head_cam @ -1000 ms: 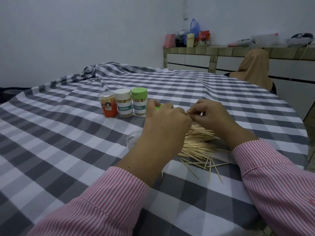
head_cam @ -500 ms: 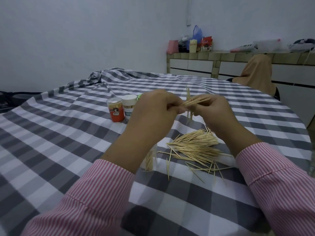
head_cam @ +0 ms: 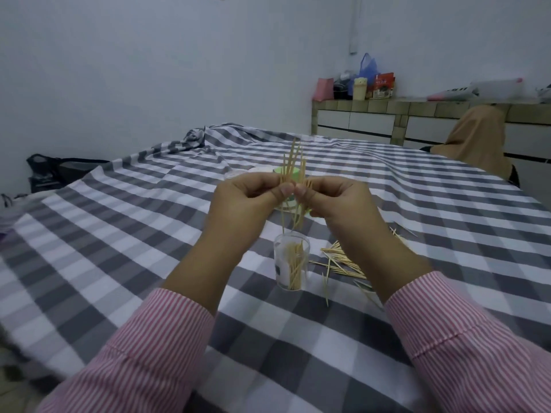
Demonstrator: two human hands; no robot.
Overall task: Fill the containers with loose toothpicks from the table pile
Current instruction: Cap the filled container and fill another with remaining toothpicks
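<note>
I see the toothpick bundle (head_cam: 293, 177) has swung from level to upright, both hands (head_cam: 247, 198) (head_cam: 337, 198) pinching it, squared for dropping above the clear container (head_cam: 291, 260); the loose pile (head_cam: 343, 260) lies beside that container.

Container (head_cam: 291, 260) on the table (head_cam: 119, 234) — toothpick pile (head_cam: 343, 260) just right.

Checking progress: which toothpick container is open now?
The clear container below the hands, part-filled and lidless. The green-lidded one behind them is capped.
</note>
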